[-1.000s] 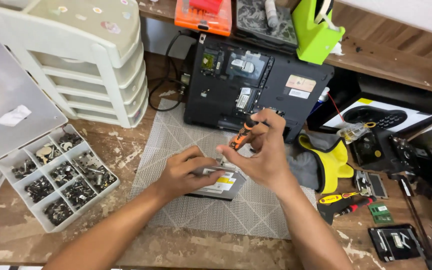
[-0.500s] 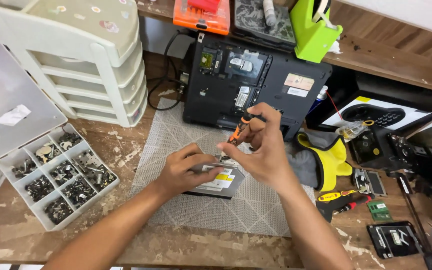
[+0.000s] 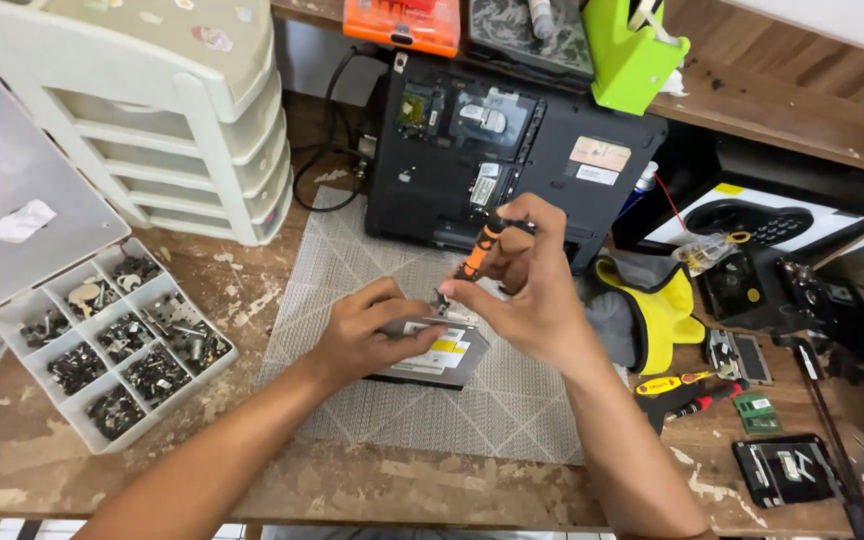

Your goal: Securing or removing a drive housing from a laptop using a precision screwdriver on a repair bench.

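My left hand (image 3: pixel 362 335) rests on a flat grey optical drive (image 3: pixel 439 358) that lies on the grey work mat (image 3: pixel 372 270), pinning it down. My right hand (image 3: pixel 527 285) grips a small orange and black screwdriver (image 3: pixel 480 247), tilted with its tip down at the drive's far edge, next to a small metal bracket. Both sets of fingertips meet at that edge. An opened black laptop (image 3: pixel 507 150), underside up, lies just beyond the hands.
A clear compartment box of screws (image 3: pixel 117 340) sits at the left, with a white drawer unit (image 3: pixel 152 120) behind it. Yellow and grey gloves (image 3: pixel 652 310), more screwdrivers (image 3: pixel 687 385), small circuit parts (image 3: pixel 757 410) and a black device lie at the right. A green holder (image 3: pixel 632 60) stands on the shelf.
Both hands have stayed over the drive. The screwdriver has shifted slightly and its tip now sits lower, at the drive's edge.
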